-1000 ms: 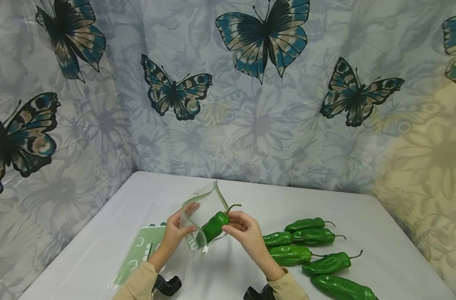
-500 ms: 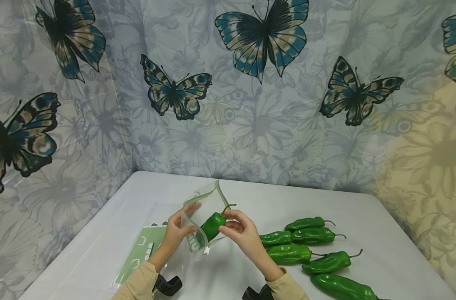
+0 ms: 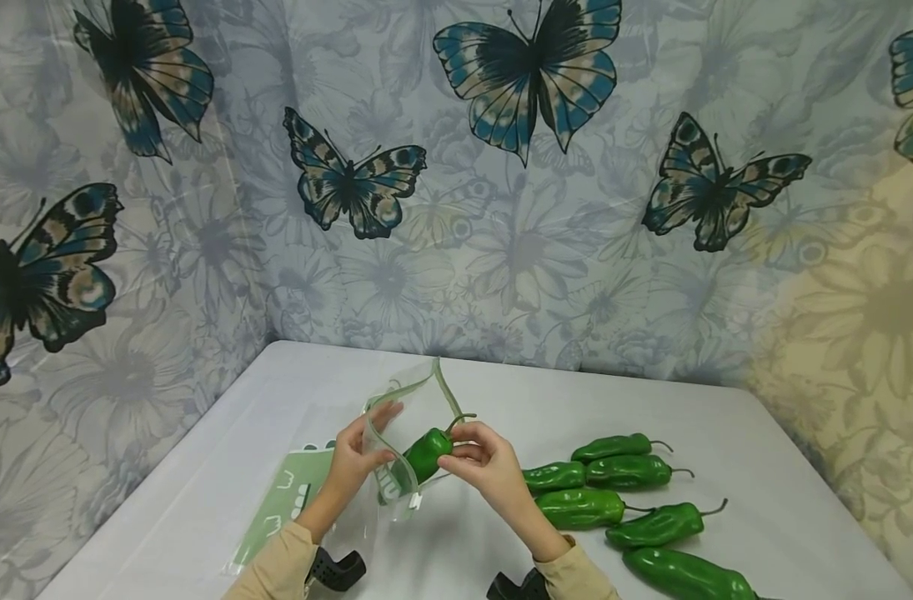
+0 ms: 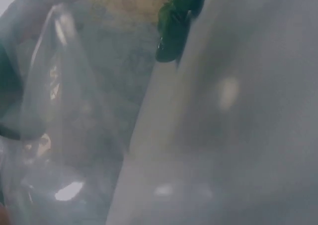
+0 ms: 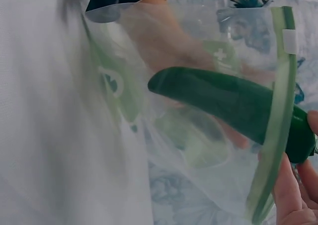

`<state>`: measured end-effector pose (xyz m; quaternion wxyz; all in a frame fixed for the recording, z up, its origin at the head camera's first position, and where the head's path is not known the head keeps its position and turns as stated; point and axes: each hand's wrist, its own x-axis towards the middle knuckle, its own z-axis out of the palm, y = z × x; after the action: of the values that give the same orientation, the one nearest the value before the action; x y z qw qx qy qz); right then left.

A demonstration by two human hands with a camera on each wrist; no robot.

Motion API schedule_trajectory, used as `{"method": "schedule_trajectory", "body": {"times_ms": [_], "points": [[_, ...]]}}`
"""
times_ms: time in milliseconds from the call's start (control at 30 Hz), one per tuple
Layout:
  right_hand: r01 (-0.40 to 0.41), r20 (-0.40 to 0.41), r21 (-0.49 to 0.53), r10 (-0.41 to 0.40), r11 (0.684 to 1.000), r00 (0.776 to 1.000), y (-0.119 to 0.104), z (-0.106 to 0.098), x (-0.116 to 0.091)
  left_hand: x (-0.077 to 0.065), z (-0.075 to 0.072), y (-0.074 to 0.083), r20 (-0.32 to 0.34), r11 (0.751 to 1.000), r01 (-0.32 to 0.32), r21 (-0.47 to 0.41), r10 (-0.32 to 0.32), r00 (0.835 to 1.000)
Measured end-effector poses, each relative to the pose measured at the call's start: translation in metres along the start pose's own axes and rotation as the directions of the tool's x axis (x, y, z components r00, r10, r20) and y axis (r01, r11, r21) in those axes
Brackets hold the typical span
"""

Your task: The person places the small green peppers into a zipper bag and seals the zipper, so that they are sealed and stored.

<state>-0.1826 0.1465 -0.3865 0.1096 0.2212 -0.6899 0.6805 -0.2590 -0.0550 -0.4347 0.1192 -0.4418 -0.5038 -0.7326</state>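
My left hand (image 3: pixel 353 450) holds a clear zip bag (image 3: pixel 398 390) by its left side, thumb in front and fingers showing through the film. The bag's green-edged mouth gapes toward my right hand (image 3: pixel 489 462), which pinches a green pepper (image 3: pixel 428 454) near its stem end. In the right wrist view most of the pepper (image 5: pixel 213 93) lies inside the bag, tip first. Its stem end sticks out past the green zip strip (image 5: pixel 279 120), which has a white slider (image 5: pixel 289 41). The left wrist view is mostly hazy film, with a green pepper (image 4: pixel 174 31) at the top.
Several green peppers (image 3: pixel 624 472) lie in a loose group on the right side of the white table (image 3: pixel 516 400). A flat bag with a green print (image 3: pixel 279 500) lies at the left. Butterfly-patterned cloth (image 3: pixel 501 250) hangs behind the table.
My right hand has shifted slightly left with the pepper, which sits a little deeper in the bag. My left hand and the bag have barely moved.
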Motion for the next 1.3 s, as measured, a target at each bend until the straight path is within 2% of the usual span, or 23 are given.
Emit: {"method": "schedule_trajectory", "body": {"times_ms": [167, 400, 633, 833, 967, 1133, 1300], "points": [[0.007, -0.015, 0.018, -0.007, 1.000, 1.000, 0.001, 0.001, -0.002, 0.000, 0.003, 0.004, 0.006, 1.000, 0.008, 0.001, -0.008, 1.000], [0.041, 0.029, 0.018, -0.042, 0.999, 0.999, 0.003, 0.003, -0.001, 0.001, 0.004, 0.003, 0.008, 1.000, 0.002, 0.019, -0.002, 1.000], [0.141, -0.055, -0.023, -0.142, 0.990, 0.988, 0.005, 0.007, -0.002, -0.002, 0.002, 0.002, 0.006, 1.000, 0.011, 0.026, -0.011, 1.000], [0.116, -0.112, -0.014, -0.117, 0.993, 0.987, 0.003, 0.008, -0.001, 0.002, 0.002, 0.001, 0.029, 1.000, -0.007, 0.030, 0.006, 1.000], [0.096, -0.070, -0.011, -0.096, 0.995, 0.993, 0.003, 0.005, -0.001, 0.005, 0.001, 0.001, 0.033, 0.999, -0.015, 0.041, 0.014, 0.999], [0.033, 0.044, -0.032, -0.031, 0.999, 0.999, 0.002, 0.000, -0.001, 0.003, 0.003, 0.003, 0.040, 0.999, 0.019, 0.040, -0.020, 0.999], [-0.037, 0.150, -0.054, 0.045, 0.998, 0.988, 0.001, -0.003, 0.001, 0.003, 0.004, 0.005, 0.057, 0.998, 0.002, 0.066, -0.005, 0.998]]}}
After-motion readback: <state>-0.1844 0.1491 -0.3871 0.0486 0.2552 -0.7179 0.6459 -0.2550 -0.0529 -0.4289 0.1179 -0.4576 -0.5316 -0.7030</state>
